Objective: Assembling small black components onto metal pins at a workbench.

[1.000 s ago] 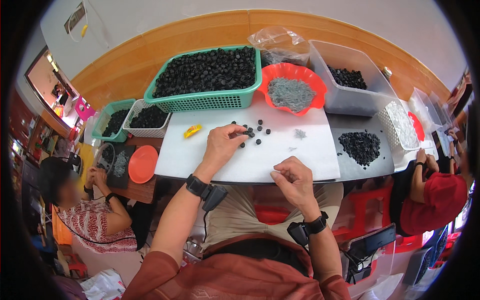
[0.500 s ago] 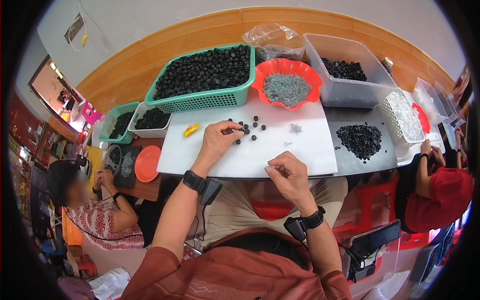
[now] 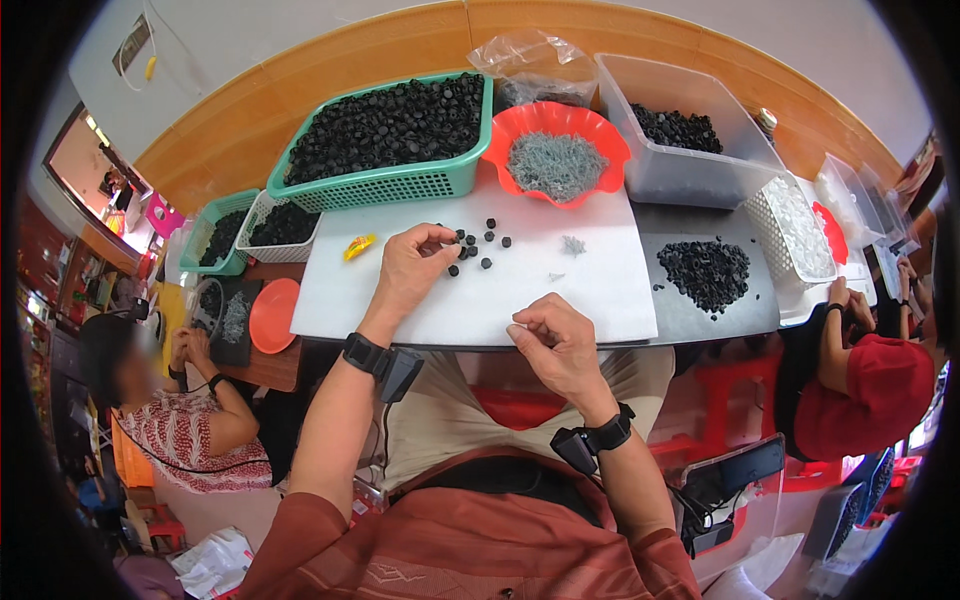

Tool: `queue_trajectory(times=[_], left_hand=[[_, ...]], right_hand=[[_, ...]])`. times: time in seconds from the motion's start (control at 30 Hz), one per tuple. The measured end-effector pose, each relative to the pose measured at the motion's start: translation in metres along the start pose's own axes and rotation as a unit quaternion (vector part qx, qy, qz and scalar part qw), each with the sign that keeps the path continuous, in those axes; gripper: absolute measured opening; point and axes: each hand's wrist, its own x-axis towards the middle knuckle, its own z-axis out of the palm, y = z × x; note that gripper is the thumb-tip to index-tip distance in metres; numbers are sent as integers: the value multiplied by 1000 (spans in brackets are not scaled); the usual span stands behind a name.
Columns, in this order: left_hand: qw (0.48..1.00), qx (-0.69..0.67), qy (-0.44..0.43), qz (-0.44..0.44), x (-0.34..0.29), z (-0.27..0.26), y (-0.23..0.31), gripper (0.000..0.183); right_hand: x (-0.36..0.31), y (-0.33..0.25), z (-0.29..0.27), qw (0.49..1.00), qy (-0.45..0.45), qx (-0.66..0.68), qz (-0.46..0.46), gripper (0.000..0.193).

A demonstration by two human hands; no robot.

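Observation:
Beside a loose group of small black plastic caps on the white sheet, my left hand is closed. Its thumb and forefinger pinch at one black cap, which the fingers partly hide. Nearer the front edge, my right hand has thumb and forefinger pressed together. Whatever lies between those fingertips is too small to make out. A small pile of screws lies beyond the right hand, with a stray screw closer to it.
At the back stand a green basket of black caps, a red scalloped bowl of screws and a clear bin of black parts. A heap of black pieces lies to the right. People sit on both sides; a yellow wrapper lies left.
The whole view has shifted slightly. My left hand has drawn back a little from the middle of the caps, its fingers still pinched. My right hand stays near the front edge.

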Motion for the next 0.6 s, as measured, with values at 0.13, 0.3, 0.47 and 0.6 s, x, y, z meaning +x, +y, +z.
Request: queue_trajectory(times=[0.13, 0.3, 0.47, 0.6], left_hand=[[1000, 15, 9, 13, -1, 2, 3, 20], [999, 7, 20, 25, -2, 0, 3, 19], [999, 13, 15, 32, -3, 2, 3, 18], [999, 12, 23, 28, -3, 3, 4, 17]], right_hand=[[0, -4, -3, 1000, 6, -21, 5, 11], [18, -14, -29, 976, 42, -214, -22, 15], [39, -5, -44, 933, -42, -355, -48, 17], [53, -1, -44, 894, -112, -432, -35, 12]])
